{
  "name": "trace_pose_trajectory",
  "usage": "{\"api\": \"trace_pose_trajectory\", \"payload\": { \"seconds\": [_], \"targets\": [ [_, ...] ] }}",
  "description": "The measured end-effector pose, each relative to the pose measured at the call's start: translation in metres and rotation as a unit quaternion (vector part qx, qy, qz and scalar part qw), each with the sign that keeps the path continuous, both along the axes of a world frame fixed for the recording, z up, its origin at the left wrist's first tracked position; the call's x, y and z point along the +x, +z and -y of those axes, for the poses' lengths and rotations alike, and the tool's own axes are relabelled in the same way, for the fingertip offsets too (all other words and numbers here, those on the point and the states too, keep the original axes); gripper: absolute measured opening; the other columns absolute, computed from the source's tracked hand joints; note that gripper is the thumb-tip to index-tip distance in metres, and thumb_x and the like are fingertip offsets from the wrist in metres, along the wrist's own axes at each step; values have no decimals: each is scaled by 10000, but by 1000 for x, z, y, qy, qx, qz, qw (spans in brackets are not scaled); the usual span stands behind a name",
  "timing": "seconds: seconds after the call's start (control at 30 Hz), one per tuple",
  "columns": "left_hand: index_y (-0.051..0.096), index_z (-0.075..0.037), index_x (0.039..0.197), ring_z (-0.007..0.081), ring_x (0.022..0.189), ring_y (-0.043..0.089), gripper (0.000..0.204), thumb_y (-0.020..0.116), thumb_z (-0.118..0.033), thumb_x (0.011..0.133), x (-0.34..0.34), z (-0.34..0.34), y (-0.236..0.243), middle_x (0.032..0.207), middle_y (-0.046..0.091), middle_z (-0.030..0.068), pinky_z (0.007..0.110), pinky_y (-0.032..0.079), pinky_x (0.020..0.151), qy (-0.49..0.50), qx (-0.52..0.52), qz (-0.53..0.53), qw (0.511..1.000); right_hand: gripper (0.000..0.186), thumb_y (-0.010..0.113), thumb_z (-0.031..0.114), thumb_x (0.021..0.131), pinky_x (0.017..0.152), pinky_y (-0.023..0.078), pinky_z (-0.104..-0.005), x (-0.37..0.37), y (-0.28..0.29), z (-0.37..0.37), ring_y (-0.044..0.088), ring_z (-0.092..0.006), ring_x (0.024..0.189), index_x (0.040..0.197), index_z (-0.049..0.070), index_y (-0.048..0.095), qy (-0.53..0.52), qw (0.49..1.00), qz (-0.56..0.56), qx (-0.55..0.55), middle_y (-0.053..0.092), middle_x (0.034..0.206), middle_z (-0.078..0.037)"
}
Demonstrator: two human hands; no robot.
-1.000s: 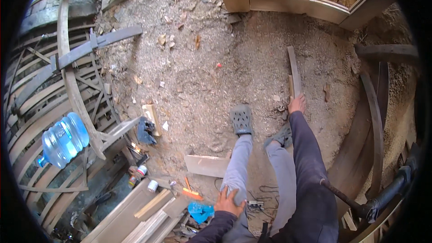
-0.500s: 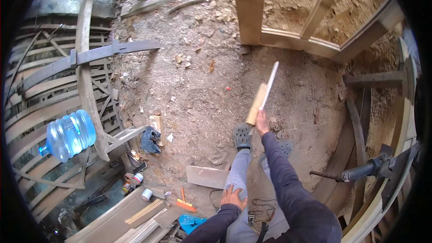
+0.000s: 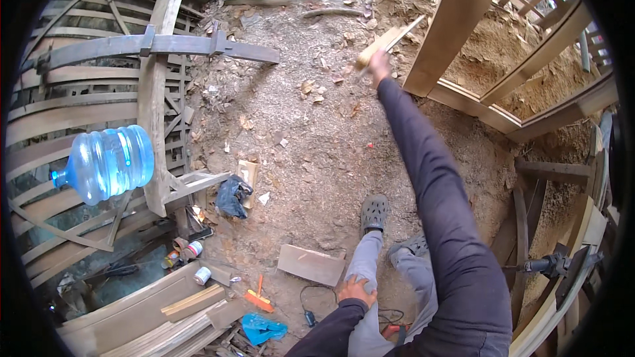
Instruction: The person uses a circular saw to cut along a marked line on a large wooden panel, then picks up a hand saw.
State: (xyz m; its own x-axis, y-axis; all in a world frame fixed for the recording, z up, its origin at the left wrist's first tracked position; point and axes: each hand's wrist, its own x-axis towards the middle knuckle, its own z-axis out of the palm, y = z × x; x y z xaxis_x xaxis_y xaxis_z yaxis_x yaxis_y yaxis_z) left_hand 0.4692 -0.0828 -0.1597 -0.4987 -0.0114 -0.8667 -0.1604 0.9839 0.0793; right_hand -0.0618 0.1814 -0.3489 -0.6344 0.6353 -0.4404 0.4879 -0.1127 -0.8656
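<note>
While the right hand (image 3: 380, 68) reaches far out in front, its fingers look closed tight around the near end of some wood; it is a bit blurry, so I cannot tell how each finger sits; one part is a wide tan piece (image 3: 385, 42), and beside it is a thin pale strip (image 3: 409, 28); both point up and away, with the tip of the strip near a big brown post (image 3: 456, 30); I cannot tell if the wood touches the ground (image 3: 317, 152).

My guess is that the step in hand is holding the wood out at arm's length; the next move seems to call for a firm grip, a steady lean, and care that the far end does not bump the post.

Nearer in, the left hand (image 3: 357, 291) lies on the knee of the grey trousers (image 3: 366, 256) with its fingers apart; no thing shows in it, and it seems to help prop up the body.

Close by that leg lies a flat board (image 3: 311, 264); farther left are an orange brush (image 3: 259, 300) and a blue plastic bag (image 3: 263, 328); farther out, a big blue bottle (image 3: 109, 164) lies on its side.
</note>
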Motion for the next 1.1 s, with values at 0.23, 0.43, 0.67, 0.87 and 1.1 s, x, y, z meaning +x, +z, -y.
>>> {"api": "trace_pose_trajectory", "payload": {
  "seconds": [0.23, 0.43, 0.67, 0.87, 1.1],
  "targets": [
    [681, -229, 1089, 313, 1222, 472, 436, 680, -385, 682, 4, 13, 9, 1361, 480, 115, 422, 411, 1003, 50, -18, 13, 999, 717, 247, 523, 949, 1050, 281, -561, -17, 82, -31, 219, -438, 1355, 1475, 69, 68, -13, 955, -39, -295, 82, 1529, -200],
    [680, -230, 1094, 297, 1237, 464, 450, 693, -385, 672, 6, -12, -4, 1365, 476, 96, 434, 394, 1012, 15, -10, 22, 1000, 516, 366, 571, 943, 620, 443, -361, 246, 1, 105, 510, -190, 761, 1174, 117, 450, -132, 931, -35, -338, 502, 900, -57],
    [663, -276, 1125, 297, 1258, 449, 482, 727, -420, 670, 17, -19, 0, 1398, 437, 116, 414, 386, 1028, 18, 5, 59, 998, 466, 424, 407, 968, 812, 447, -341, 573, 184, 162, 563, -197, 911, 1051, -18, 599, 61, 951, 196, -230, 602, 964, -115],
    [620, -176, 1078, 227, 911, 580, 370, 607, -412, 793, -1, 89, -123, 986, 626, 11, 386, 482, 795, 222, 379, 86, 894, 437, 542, 328, 929, 996, 405, -344, 685, 386, 41, 452, -279, 1252, 1261, 43, 531, 409, 905, 116, 38, 496, 1322, -188],
    [441, -139, 1301, 205, 909, 594, 543, 676, -267, 828, -190, 52, -20, 1014, 647, 123, 404, 497, 811, 421, 282, -74, 859, 429, 539, 317, 931, 861, 480, -350, 762, 510, -12, 622, -241, 981, 1239, 19, 539, 8, 972, 223, 73, 625, 1137, -169]
  ]
}}
